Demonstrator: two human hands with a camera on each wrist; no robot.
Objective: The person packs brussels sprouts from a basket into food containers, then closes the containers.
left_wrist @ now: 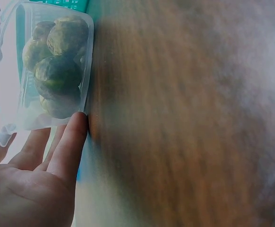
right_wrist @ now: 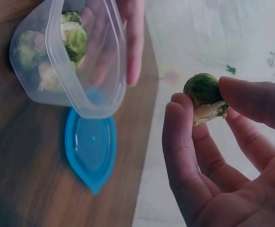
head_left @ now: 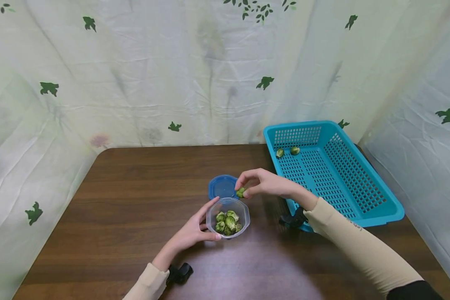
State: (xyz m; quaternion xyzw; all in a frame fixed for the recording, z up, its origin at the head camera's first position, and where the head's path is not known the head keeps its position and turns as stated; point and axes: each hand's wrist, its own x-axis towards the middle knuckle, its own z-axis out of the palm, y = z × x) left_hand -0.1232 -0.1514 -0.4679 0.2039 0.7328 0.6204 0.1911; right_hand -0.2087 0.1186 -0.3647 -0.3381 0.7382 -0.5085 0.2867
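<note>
A small clear plastic container [head_left: 246, 227] stands on the table with several Brussels sprouts [head_left: 230, 223] inside. My left hand [head_left: 190, 234] holds it from the left, thumb on the near side and fingers along the far side. Just above the container's back right rim, my right hand [head_left: 266, 183] pinches one Brussels sprout [right_wrist: 204, 94] between thumb and fingertips. In the right wrist view this sprout is green on top and pale below. A blue lid [head_left: 221, 186] lies flat behind the container, partly hidden by it.
A turquoise perforated basket [head_left: 382, 204] stands at the right, under the right forearm. Two Brussels sprouts [head_left: 294, 150] lie at its far left end. The brown wooden table [head_left: 135, 200] meets a leaf-printed curtain [head_left: 210, 83] at the back.
</note>
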